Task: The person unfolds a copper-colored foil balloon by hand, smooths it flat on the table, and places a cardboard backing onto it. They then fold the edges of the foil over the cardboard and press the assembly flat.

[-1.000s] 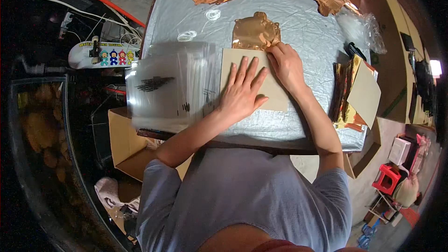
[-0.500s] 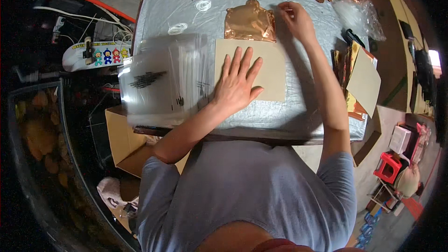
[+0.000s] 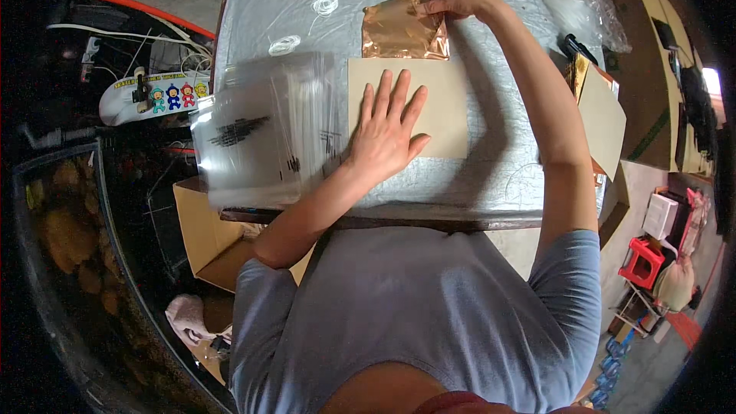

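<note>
Table (image 3: 506,169): covered in silvery sheeting; it carries everything below.
Stack of clear bags (image 3: 264,130): lies at the left edge, just beside the card.
Tan card (image 3: 441,103): lies flat in the middle, below the foil.
Copper foil piece (image 3: 402,31): crumpled, lies just above the card, touching its top edge.
Left hand (image 3: 387,134): fingers spread wide and flat, palm pressing the card's left half, gripping nothing.
Right hand (image 3: 452,0): fingertips pinched on the foil's upper right corner.
</note>
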Demonstrator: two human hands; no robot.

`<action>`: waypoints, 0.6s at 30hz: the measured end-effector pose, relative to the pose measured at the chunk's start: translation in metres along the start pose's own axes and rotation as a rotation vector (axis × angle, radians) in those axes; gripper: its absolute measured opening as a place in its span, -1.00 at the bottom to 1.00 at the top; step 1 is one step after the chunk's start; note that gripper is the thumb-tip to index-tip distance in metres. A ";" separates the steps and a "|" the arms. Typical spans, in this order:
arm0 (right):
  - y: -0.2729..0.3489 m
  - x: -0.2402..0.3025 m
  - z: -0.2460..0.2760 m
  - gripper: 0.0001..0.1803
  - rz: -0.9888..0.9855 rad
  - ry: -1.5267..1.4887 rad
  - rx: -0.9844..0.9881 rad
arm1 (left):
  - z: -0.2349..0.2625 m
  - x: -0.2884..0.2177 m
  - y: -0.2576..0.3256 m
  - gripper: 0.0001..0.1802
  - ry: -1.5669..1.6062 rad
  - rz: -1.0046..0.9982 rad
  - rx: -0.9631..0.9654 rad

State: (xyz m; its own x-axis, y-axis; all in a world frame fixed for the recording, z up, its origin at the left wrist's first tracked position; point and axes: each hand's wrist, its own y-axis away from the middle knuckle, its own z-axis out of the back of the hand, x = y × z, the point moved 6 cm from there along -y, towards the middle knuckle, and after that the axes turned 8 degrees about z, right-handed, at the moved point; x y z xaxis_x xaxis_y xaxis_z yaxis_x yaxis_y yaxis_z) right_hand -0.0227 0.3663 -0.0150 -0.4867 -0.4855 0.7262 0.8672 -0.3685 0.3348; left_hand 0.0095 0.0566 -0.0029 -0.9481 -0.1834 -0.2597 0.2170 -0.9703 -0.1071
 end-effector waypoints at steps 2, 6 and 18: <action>0.001 -0.002 -0.002 -0.31 0.051 0.009 -0.008 | 0.000 -0.001 -0.001 -0.04 0.001 -0.001 0.002; 0.008 0.012 -0.015 -0.67 0.206 -0.076 0.025 | 0.000 0.002 0.001 -0.04 0.005 0.013 0.011; 0.154 0.096 -0.047 -0.82 0.653 0.257 -0.409 | 0.002 0.001 0.000 -0.09 0.027 0.027 -0.007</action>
State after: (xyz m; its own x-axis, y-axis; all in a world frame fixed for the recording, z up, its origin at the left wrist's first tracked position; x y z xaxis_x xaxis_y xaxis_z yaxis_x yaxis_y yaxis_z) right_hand 0.0594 0.2261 0.0782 0.0526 -0.8511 0.5224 0.9019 -0.1841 -0.3907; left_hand 0.0080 0.0564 -0.0012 -0.9354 -0.2052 -0.2881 0.2442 -0.9639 -0.1064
